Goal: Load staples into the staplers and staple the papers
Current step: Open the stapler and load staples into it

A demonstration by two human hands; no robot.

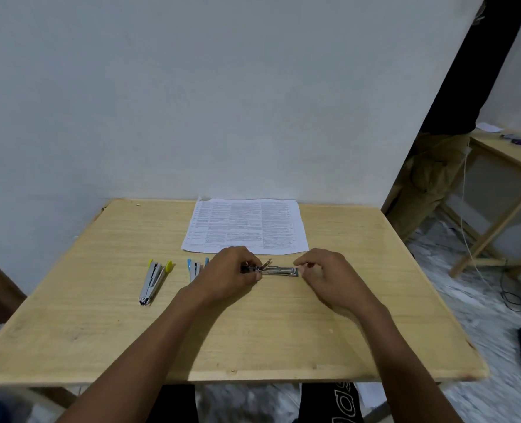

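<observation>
While I sit at the wooden table (359, 300), everything I need lies spread across its far half, and I take the stack of printed papers (244, 225) at the back edge as my marker. Farthest to the left of the papers, and nearer to me than they are, the yellow-tipped stapler (154, 280) lies swung open on the wood, its two arms splayed in a narrow V with the hinge pointing toward me. Closer to the papers, just off their near left corner, sits the blue-tipped stapler (194, 269), also open, partly hidden behind my wrist. My left hand (228, 277) comes next, just in front of the papers' near edge, its fingers curled tight around the left end of the silver stapler (276, 270), pinning it to the table. That stapler lies crosswise, parallel to the papers' near edge, with its top arm lifted a little and the metal channel exposed. My right hand (329, 277) rests at the stapler's other end, below the papers' near right corner, fingers loosely bent, thumb and forefinger pinched together at the tip; whether a strip of staples sits between them I cannot tell.
</observation>
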